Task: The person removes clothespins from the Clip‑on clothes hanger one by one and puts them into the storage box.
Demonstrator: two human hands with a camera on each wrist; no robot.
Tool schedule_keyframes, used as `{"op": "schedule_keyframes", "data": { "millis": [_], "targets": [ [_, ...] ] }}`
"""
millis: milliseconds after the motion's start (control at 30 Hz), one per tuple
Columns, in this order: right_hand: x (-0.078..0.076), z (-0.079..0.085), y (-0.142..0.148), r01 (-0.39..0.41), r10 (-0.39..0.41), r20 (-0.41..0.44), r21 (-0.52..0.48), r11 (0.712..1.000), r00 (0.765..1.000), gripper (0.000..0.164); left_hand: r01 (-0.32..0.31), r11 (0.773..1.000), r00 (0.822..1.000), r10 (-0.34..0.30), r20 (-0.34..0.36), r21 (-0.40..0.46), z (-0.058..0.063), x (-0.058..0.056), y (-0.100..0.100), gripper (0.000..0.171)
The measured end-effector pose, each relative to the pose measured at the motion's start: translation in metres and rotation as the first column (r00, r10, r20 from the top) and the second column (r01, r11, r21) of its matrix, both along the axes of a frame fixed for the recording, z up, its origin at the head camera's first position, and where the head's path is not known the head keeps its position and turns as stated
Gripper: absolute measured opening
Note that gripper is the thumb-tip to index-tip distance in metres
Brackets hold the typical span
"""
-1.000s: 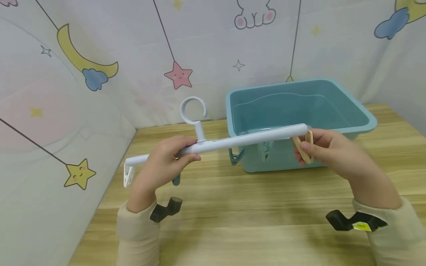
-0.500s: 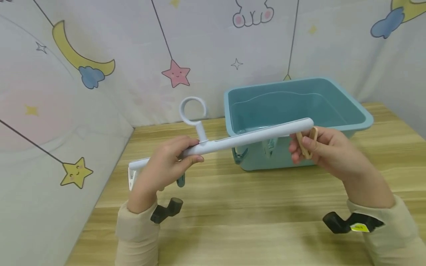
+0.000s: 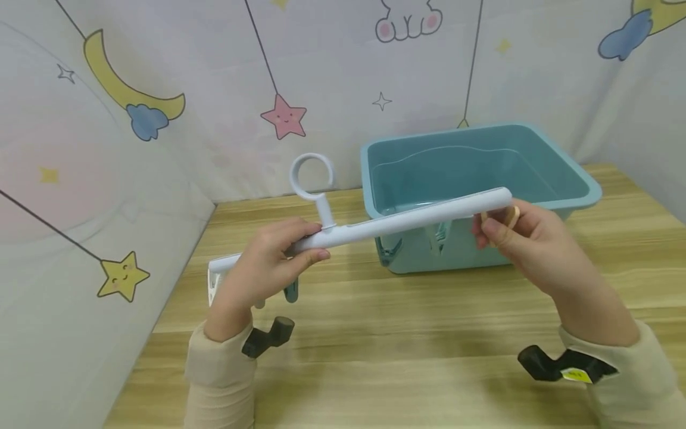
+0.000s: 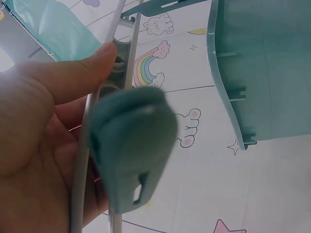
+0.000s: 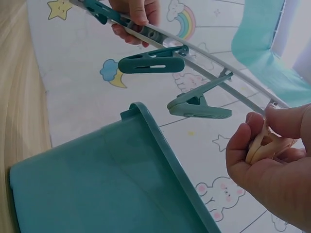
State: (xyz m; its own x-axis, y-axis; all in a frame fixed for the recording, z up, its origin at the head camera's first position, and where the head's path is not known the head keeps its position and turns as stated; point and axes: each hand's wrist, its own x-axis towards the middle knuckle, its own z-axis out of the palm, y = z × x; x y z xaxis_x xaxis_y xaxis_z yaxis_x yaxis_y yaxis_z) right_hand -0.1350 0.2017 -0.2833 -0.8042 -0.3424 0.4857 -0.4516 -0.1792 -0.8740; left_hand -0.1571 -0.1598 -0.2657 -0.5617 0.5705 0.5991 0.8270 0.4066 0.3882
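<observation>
In the head view my left hand (image 3: 265,259) grips a white clip hanger (image 3: 407,221) just beside its ring-shaped hook (image 3: 293,176), thumb in front of the bar. At the bar's right end my right hand (image 3: 536,247) pinches a beige clip (image 5: 265,145), its top right under the bar and partly hidden by fingers. Two teal clips, one darker (image 5: 150,64) and one paler (image 5: 199,106), hang between the hands in the right wrist view. Close to the left wrist camera, a teal clip (image 4: 138,141) hangs beside the left palm. A white clip (image 3: 213,287) shows at the bar's left end.
A blue-green plastic tub (image 3: 581,185) stands behind the hanger on the right of the wooden table (image 3: 386,351). A cloth with printed stars and moons (image 3: 225,77) hangs behind and to the left.
The hanger's right end has risen slightly and shifted right. The right hand has brought the beige clip up under the bar's end, where less of it shows. The left hand keeps its grip.
</observation>
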Motion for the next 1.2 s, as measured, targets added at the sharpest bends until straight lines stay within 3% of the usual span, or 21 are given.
{"op": "schedule_keyframes", "data": {
  "millis": [200, 333, 467, 600, 733, 833, 1000, 1200],
  "targets": [
    [0.004, 0.003, -0.001, 0.042, -0.042, 0.013, 0.008, 0.999, 0.999, 0.019, 0.001, 1.000, 1.000, -0.001, 0.014, 0.020, 0.000, -0.001, 0.000, 0.029],
    [0.007, 0.004, -0.003, 0.125, -0.128, 0.033, 0.074, 0.989, 0.991, 0.014, 0.019, 0.999, 1.000, -0.019, -0.007, 0.032, -0.001, -0.002, -0.001, 0.025],
    [0.009, 0.005, -0.006, 0.247, -0.254, 0.020, 0.169, 0.954, 0.967, 0.010, 0.037, 0.998, 0.999, -0.035, -0.038, 0.050, -0.003, -0.003, 0.000, 0.040],
    [0.010, 0.004, -0.009, 0.327, -0.335, -0.007, 0.235, 0.915, 0.942, 0.009, 0.042, 0.998, 0.997, -0.039, -0.065, 0.048, -0.004, -0.005, 0.002, 0.043],
    [0.011, 0.001, -0.012, 0.379, -0.388, 0.006, 0.204, 0.903, 0.922, 0.006, 0.040, 0.998, 0.995, -0.036, -0.097, 0.041, -0.005, -0.005, 0.004, 0.039],
    [0.011, 0.000, -0.016, 0.473, -0.474, -0.042, 0.191, 0.860, 0.880, 0.007, 0.029, 0.999, 0.991, -0.024, -0.131, 0.038, -0.004, -0.004, 0.006, 0.038],
    [0.011, -0.003, -0.026, 0.655, -0.633, -0.170, 0.199, 0.729, 0.756, 0.011, -0.017, 1.000, 0.977, 0.022, -0.212, 0.025, -0.003, -0.001, 0.008, 0.043],
    [0.009, -0.006, -0.034, 0.748, -0.721, -0.218, 0.084, 0.658, 0.658, 0.007, -0.023, 0.999, 0.969, 0.032, -0.246, 0.038, -0.003, 0.000, 0.012, 0.042]
  ]
}}
